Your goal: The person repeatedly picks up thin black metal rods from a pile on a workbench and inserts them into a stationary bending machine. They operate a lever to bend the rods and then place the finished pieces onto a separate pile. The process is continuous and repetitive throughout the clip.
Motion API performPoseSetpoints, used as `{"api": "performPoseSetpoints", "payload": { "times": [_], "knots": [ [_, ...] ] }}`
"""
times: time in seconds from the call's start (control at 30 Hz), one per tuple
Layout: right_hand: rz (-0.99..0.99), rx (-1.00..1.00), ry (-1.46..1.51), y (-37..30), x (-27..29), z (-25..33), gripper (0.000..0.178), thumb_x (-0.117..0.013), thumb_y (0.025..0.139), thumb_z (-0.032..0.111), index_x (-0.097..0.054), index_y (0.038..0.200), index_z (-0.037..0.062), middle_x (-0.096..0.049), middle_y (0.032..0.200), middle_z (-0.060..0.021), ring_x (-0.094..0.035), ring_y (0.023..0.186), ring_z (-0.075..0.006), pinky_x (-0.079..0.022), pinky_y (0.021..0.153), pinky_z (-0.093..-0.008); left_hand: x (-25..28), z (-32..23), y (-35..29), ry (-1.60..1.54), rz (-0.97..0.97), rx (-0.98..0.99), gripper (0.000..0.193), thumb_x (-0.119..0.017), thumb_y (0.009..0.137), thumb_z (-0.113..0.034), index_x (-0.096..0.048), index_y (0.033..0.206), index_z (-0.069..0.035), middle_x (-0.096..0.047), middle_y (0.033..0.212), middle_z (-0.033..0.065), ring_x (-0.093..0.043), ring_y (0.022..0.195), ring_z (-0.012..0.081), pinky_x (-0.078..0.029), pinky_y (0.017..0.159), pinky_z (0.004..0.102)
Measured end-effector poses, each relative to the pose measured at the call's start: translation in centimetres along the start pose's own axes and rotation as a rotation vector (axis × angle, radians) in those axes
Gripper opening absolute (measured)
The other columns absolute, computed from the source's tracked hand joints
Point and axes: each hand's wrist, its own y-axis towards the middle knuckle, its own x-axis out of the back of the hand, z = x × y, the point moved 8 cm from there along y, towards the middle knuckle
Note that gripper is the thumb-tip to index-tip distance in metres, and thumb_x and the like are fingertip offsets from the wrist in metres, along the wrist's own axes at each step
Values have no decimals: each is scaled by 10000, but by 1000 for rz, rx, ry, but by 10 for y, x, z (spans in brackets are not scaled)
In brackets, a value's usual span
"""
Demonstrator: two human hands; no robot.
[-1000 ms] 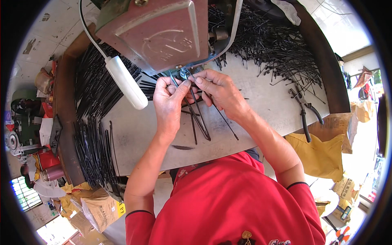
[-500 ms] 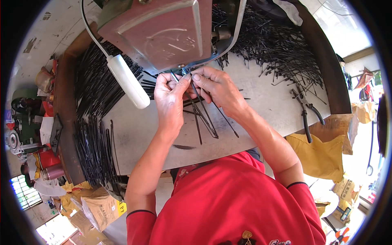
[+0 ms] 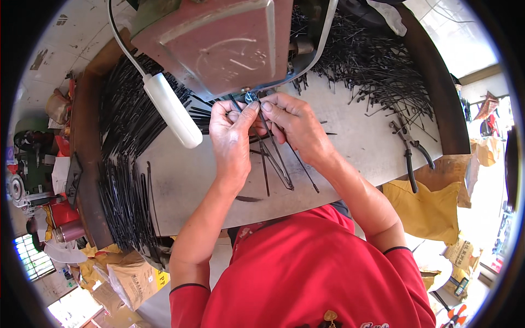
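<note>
My left hand [image 3: 232, 134] is closed, thumb against fingers, pinching thin black bent rods [image 3: 278, 164] just below the machine head. My right hand [image 3: 299, 127] is closed too, with thumb and forefinger on the upper end of the rods. The rods slant down toward my body; one folds back in a narrow V, and others lie beneath. Between my fingertips and the reddish-brown machine housing [image 3: 219, 46] shows a small shiny metal part [image 3: 250, 97] of the machine. My fingers hide the exact contact point.
Bundles of black rods [image 3: 123, 202] line the left side; a tangled heap [image 3: 377, 71] covers the back right. Pliers with black handles [image 3: 407, 150] lie at the right. A white lamp [image 3: 172, 112] hangs at left. A raised brown rim [image 3: 454, 104] borders the grey tabletop [image 3: 183, 188].
Both hands and the rods have shifted very slightly down and right in the picture. The grip looks the same.
</note>
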Motion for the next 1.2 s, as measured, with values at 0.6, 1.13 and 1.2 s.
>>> {"api": "performPoseSetpoints", "payload": {
  "times": [0.6, 1.13, 1.2],
  "knots": [
    [-3, -43, 62, -1, 0, -5, 184, -498, 942, 157, -605, 968, 10, -510, 631, 4, -428, 493, -54, -307, 423, -229, -1, -1, -4, -29, -64, -11, 214, -640, 850, -6, -430, 876, -38, -520, 716, 26, -534, 572, 106, -466, 515, 241],
    [172, -155, 151, 8, -5, -9, 188, -484, 953, 170, -560, 868, 21, -551, 694, -21, -424, 446, -65, -262, 366, -210, 4, -3, 6, 117, 33, 132, 214, -656, 844, -79, -447, 882, -54, -616, 686, 90, -576, 522, 138, -442, 469, 227],
    [130, -146, 207, 7, -5, -13, 184, -486, 954, 169, -560, 866, 24, -547, 699, -19, -435, 462, -66, -271, 373, -212, 4, -2, 4, 89, 16, 149, 215, -682, 830, -90, -477, 893, -70, -614, 696, 68, -570, 536, 128, -436, 474, 223]
  ]
}}
